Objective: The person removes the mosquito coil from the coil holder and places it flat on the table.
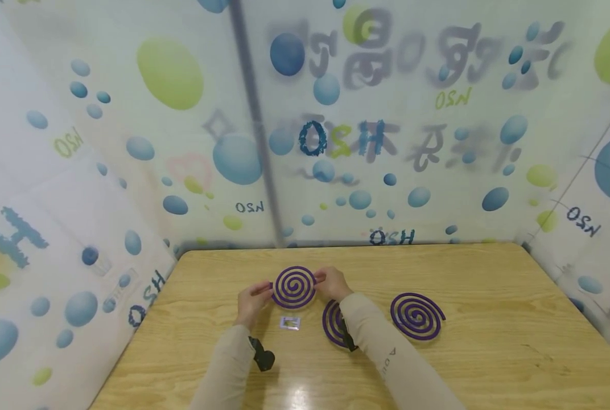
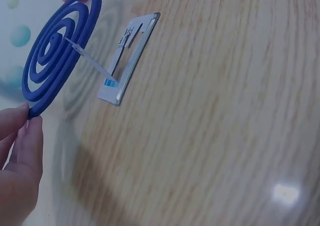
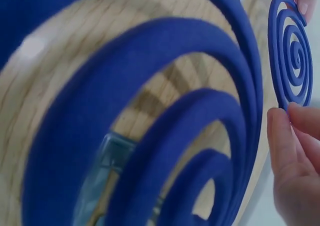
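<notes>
A dark purple-blue mosquito coil (image 1: 293,286) is held up off the table between both hands, tilted on edge in the wrist views. My left hand (image 1: 252,302) pinches its outer rim at the left, thumb against fingers. On the opposite rim, the fingers of my right hand (image 1: 334,283) pinch it too. Just in front lies a small flat metal coil stand (image 2: 107,93) on the table. Its thin prong (image 2: 90,61) is bent up, and the tip overlaps the coil's inner rings in the left wrist view.
A second coil (image 3: 125,51) sits over a metal stand (image 3: 117,151) near the right forearm, which partly hides it in the head view. Farther right is a third coil (image 1: 416,316). Printed curtain walls (image 1: 295,188) stand behind the wooden table (image 1: 207,273).
</notes>
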